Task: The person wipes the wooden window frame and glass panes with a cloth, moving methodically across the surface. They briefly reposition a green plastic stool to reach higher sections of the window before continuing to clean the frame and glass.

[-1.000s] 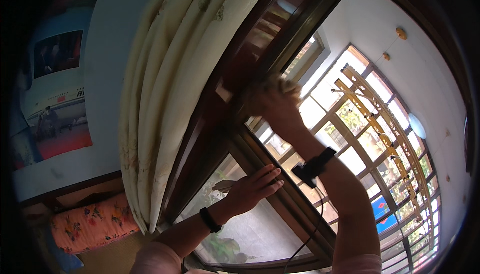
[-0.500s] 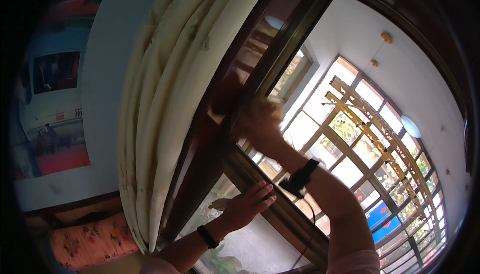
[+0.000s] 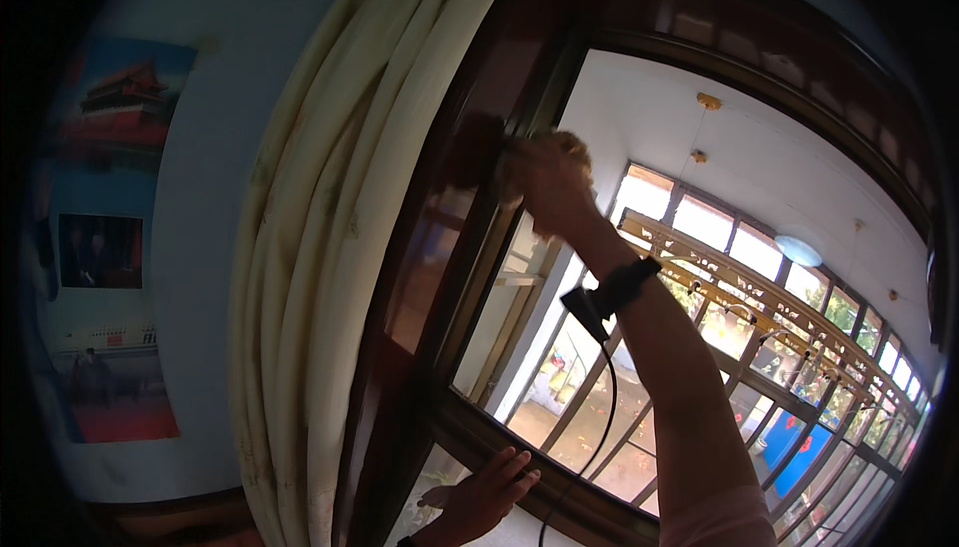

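Note:
My right hand (image 3: 556,192) is raised and closed around a crumpled yellowish-brown cloth (image 3: 571,147), partly blurred and hidden by the fingers. It presses the cloth against the left upright of the dark brown window frame (image 3: 479,297). A black band with a small device (image 3: 611,292) sits on the right wrist, and a black cable (image 3: 611,397) hangs from it. Lower down, my left hand (image 3: 484,497) lies with fingers stretched out on the frame's lower rail (image 3: 569,482), holding nothing that I can see.
Long cream curtains (image 3: 330,197) hang just left of the frame. Beyond them, a poster (image 3: 120,247) is on the wall. Through the glass I see a hanging drying rack (image 3: 739,292), a gridded window wall and a blue panel (image 3: 799,457).
My right hand has moved up the window's side frame with the cloth, away from the lower corner. My left hand stays on the lower rail. The view has tilted upward.

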The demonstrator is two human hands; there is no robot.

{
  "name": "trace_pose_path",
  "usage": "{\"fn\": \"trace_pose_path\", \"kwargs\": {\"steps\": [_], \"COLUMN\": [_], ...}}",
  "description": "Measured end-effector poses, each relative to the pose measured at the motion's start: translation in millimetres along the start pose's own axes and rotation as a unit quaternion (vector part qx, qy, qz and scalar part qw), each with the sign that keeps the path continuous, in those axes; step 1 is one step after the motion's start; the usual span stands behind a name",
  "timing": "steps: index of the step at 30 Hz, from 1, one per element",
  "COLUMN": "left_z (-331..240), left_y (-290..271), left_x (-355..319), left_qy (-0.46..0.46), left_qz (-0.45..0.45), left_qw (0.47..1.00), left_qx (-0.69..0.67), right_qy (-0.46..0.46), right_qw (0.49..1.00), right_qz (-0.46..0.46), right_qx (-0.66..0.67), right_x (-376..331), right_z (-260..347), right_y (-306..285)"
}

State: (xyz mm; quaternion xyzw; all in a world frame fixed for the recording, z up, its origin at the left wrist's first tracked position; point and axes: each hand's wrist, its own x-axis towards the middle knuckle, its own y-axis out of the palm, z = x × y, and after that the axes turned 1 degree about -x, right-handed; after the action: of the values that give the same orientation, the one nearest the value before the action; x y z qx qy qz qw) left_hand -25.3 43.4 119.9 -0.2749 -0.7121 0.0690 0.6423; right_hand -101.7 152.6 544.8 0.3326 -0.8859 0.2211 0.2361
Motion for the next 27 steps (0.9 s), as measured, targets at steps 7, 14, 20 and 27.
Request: {"fn": "trace_pose_path", "kwargs": {"steps": [7, 14, 20, 27], "left_z": [7.8, 8.5, 1.2, -2.2], "left_y": [9.0, 9.0, 0.8, -7.4], "left_x": [-0.1, -1.2, 4.3, 10.2], "left_qy": [0.007, 0.006, 0.015, 0.011], "left_qz": [-0.005, -0.011, -0.076, -0.086], "left_qw": [1.0, 1.0, 0.997, 0.996], "left_qx": [0.028, 0.007, 0.02, 0.02], "right_qy": [0.02, 0.103, 0.107, 0.173], "right_qw": [0.997, 0.99, 0.99, 0.979], "right_qz": [-0.015, -0.02, -0.043, -0.04], "right_qx": [-0.069, -0.093, -0.077, -0.104], "right_x": [76.4, 112.7, 129.1, 128.6], "right_z": [-85.6, -122.2, -139.2, -124.3], "right_y": [-23.8, -35.2, -35.3, -43.3]}}
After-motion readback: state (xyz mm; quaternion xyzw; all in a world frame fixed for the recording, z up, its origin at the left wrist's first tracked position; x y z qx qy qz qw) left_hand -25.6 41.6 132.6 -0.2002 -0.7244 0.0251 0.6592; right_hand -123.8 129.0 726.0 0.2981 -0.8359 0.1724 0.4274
